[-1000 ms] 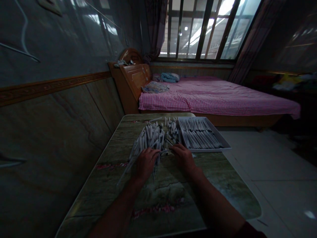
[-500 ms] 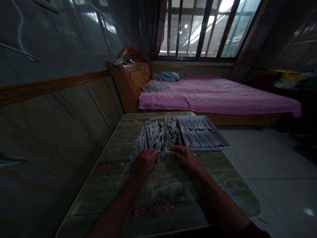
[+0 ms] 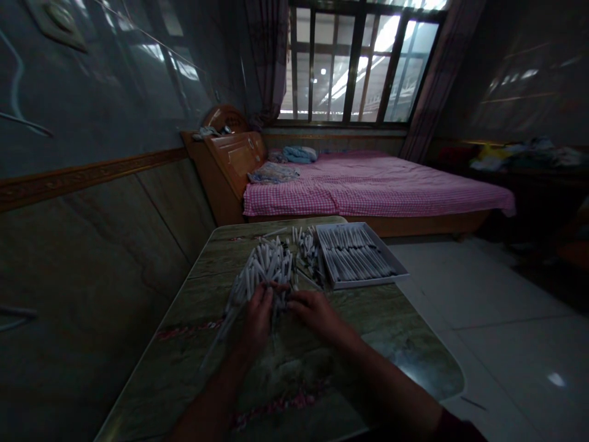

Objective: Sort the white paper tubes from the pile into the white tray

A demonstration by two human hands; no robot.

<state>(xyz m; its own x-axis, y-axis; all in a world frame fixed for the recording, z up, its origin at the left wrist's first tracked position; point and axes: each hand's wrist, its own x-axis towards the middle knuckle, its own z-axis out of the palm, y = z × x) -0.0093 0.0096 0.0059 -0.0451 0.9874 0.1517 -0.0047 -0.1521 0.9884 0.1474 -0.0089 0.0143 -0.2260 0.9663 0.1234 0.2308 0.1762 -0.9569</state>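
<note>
My left hand (image 3: pixel 258 314) is closed at the near edge of a pile of white pen barrels (image 3: pixel 270 261), its thumb up and its fingers bent to the right around a slim pen, mostly hidden. Just to its right, my right hand (image 3: pixel 315 312) has its fingertips pinched together; what lies between them is too dark and small to make out. Both hands are close together above the table. Behind them, shorter white and dark pen parts (image 3: pixel 309 250) lie in a heap. A shallow white box (image 3: pixel 399 270) holds rows of pens with dark ends.
The table (image 3: pixel 386 334) has a wood-and-stone pattern and rounded corners. A wall (image 3: pixel 115 264) runs along its left. Beyond it stands a bed (image 3: pixel 368 190) with a pink checked sheet. A thin dark stick (image 3: pixel 473 403) lies on the tiled floor at the right.
The pen stretched level between both hands no longer shows that way. My hands have drawn closer together, the left one turned thumb up. The whole view has shifted slightly.
</note>
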